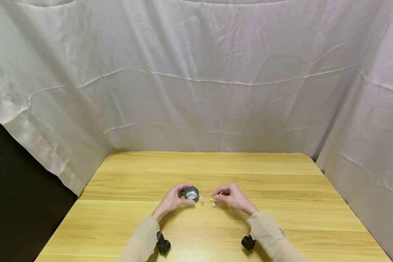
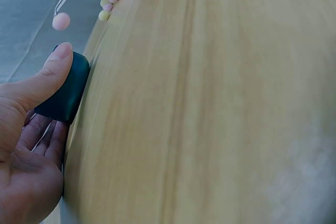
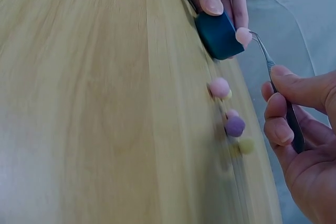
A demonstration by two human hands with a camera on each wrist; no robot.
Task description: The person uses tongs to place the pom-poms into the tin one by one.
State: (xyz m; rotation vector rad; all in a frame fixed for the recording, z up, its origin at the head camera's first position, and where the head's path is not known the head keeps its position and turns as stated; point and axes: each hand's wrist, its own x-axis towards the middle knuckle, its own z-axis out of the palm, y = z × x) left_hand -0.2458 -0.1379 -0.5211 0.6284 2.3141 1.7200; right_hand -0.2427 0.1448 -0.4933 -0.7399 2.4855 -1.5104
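Note:
My left hand point(image 1: 174, 200) holds a round dark teal container point(image 2: 73, 90) on the table, thumb on one side and fingers on the other. From above, its inside looks pale with a bright blue patch; what that is I cannot tell. In my right hand point(image 1: 235, 198) bent-tip tweezers point(image 3: 269, 62) are pinched between thumb and fingers. A pink pom-pom point(image 3: 243, 36) is at their tips, off the table, close to the container. Loose on the table between the hands lie a larger pink pom-pom point(image 3: 219, 87), a purple one point(image 3: 234, 126) and a yellow-green one point(image 3: 246, 146), with smaller ones beside them.
The wooden table point(image 1: 134, 222) stretches out around both hands. Pale curtains point(image 1: 196, 102) hang behind it and at the sides. Each sleeve carries a black wrist camera point(image 1: 163, 244). Dark cloth point(image 1: 16, 189) shows at the far left.

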